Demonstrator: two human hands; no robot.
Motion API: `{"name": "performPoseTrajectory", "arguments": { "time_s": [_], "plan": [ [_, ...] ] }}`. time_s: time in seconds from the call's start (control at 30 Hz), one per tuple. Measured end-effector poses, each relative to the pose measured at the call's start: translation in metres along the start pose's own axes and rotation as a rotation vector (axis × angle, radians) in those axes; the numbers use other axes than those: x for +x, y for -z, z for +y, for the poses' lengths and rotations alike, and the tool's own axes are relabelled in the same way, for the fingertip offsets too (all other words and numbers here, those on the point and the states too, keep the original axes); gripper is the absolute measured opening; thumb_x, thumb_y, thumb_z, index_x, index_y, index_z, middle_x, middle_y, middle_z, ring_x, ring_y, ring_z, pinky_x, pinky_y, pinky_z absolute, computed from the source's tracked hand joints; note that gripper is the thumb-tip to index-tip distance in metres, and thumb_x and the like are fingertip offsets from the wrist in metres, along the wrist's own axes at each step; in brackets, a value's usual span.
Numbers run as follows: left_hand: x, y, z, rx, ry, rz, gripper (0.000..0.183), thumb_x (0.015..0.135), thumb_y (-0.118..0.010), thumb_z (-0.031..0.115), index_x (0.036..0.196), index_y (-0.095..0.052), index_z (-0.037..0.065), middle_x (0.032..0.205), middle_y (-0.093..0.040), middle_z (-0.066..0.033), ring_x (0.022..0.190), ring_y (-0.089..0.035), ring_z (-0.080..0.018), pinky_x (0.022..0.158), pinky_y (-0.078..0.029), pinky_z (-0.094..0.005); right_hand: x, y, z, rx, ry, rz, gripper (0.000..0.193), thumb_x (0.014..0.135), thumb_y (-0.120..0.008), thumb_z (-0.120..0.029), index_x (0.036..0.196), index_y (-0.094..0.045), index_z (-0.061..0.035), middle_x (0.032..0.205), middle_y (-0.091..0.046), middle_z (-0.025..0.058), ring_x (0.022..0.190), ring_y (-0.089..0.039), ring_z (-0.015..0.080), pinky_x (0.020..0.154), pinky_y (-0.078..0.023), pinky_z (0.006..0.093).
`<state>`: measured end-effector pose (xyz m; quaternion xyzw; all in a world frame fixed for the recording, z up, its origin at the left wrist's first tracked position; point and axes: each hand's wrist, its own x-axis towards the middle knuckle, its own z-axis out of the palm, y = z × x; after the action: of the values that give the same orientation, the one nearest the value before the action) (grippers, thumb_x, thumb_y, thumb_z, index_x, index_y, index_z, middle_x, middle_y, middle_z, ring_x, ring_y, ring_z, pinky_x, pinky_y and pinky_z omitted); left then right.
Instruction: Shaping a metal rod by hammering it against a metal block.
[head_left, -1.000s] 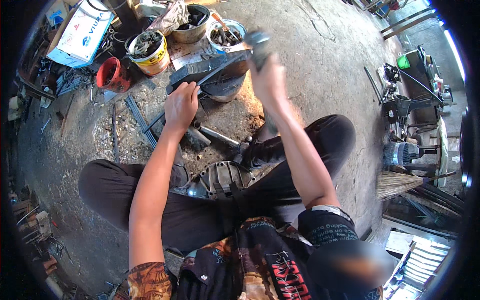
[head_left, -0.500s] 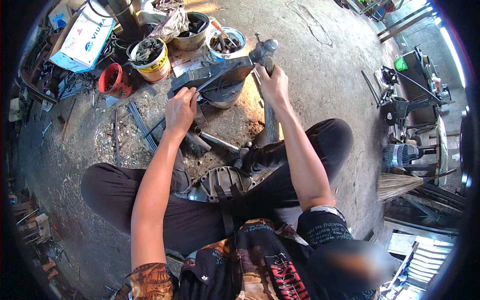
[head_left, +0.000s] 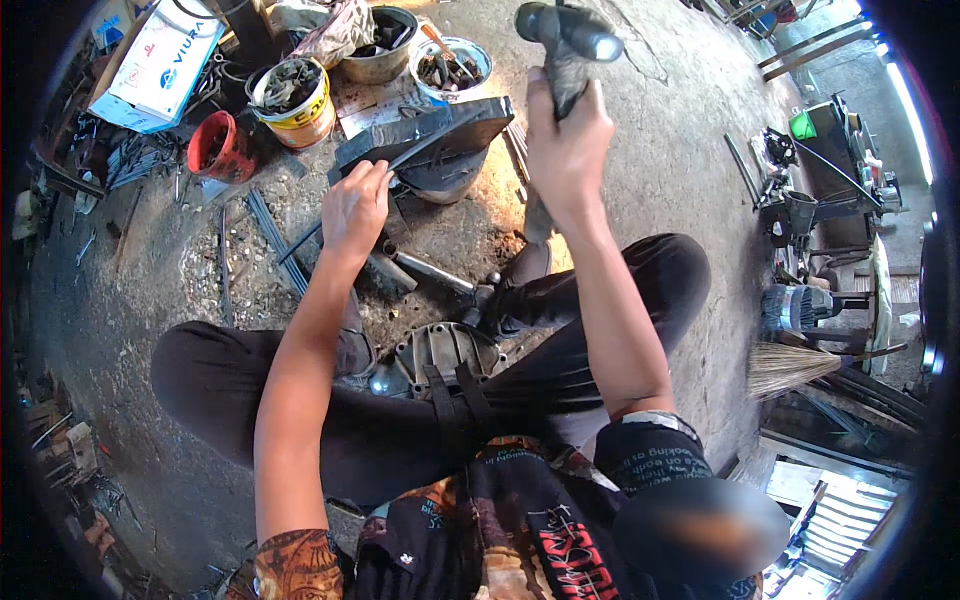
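Across the anvil a thin dark rod lies lengthwise, its tail running out past the anvil's l. end. The worker's l. hand is right by that end, fingers closed tight on the rod; can't tell if the knuckles touch the anvil too. R. hand is up to the r. of the anvil, clamped round the handle of a hammer, its head well clear of both anvil & rod. The two hands are well apart.

Just beyond the anvil: a white bucket w/ metal bits, plus a tub. L. of the anvil, going outward: yellow bucket, then a red pot. Nearer l., a bundle of rods. On the worker's side of the anvil, a pipe, then a metal casing btwn the legs. Far off to the anvil's r., a broom.
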<state>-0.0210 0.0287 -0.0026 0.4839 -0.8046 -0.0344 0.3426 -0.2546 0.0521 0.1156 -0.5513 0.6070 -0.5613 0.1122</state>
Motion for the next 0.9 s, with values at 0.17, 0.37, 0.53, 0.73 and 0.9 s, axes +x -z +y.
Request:
{"name": "performPoseTrajectory", "arguments": {
  "time_s": [0.17,0.37,0.53,0.73,0.9],
  "plan": [
    [0.005,0.005,0.004,0.019,-0.018,0.005,0.012,0.091,-0.062,0.015,0.099,-0.066,0.005,0.082,-0.06,-0.0125,0.074,-0.064,-0.0355,0.062,-0.052,-0.0434,-0.009,-0.026,0.032,-0.406,-0.36,-0.242,0.047,0.092,-0.062,-0.033,0.102,-0.054,0.0116,0.093,-0.064,0.0357,0.092,-0.065,0.0484,0.081,-0.051,0.0513],
    [0.003,0.001,0.009,0.02,0.065,0.025,0.015,0.091,-0.062,0.018,0.096,-0.066,0.004,0.08,-0.061,-0.014,0.076,-0.065,-0.0354,0.065,-0.053,-0.044,0.004,-0.006,0.053,-0.251,-0.645,-0.3,0.051,0.089,-0.066,-0.039,0.093,-0.057,0.0113,0.083,-0.067,0.0293,0.083,-0.068,0.0437,0.078,-0.052,0.0484],
    [0.002,-0.001,0.004,0.017,0.042,0.01,0.013,0.092,-0.062,0.016,0.093,-0.065,0.003,0.08,-0.06,-0.0134,0.076,-0.065,-0.0348,0.065,-0.053,-0.0432,0.004,-0.004,0.043,-0.393,-0.401,-0.235,0.049,0.088,-0.067,-0.036,0.091,-0.058,0.012,0.079,-0.066,0.0307,0.078,-0.068,0.0443,0.069,-0.053,0.0491],
    [0.002,0.0,0.004,0.04,-0.016,0.05,0.011,0.093,-0.062,0.016,0.094,-0.063,0.005,0.078,-0.058,-0.0118,0.077,-0.065,-0.0325,0.064,-0.053,-0.042,-0.006,-0.013,0.049,-0.382,-0.227,-0.175,0.049,0.089,-0.068,-0.039,0.089,-0.058,0.0092,0.079,-0.065,0.0318,0.077,-0.068,0.0422,0.069,-0.05,0.0485],
    [0.0,-0.003,0.002,0.076,-0.014,0.011,0.013,0.093,-0.062,0.017,0.097,-0.064,0.005,0.082,-0.06,-0.0103,0.079,-0.065,-0.0312,0.065,-0.054,-0.0414,-0.002,-0.014,0.024,-0.47,-0.299,-0.275,0.045,0.088,-0.069,-0.036,0.087,-0.059,0.0083,0.074,-0.064,0.0283,0.07,-0.067,0.038,0.064,-0.05,0.0465]
  ]
}}
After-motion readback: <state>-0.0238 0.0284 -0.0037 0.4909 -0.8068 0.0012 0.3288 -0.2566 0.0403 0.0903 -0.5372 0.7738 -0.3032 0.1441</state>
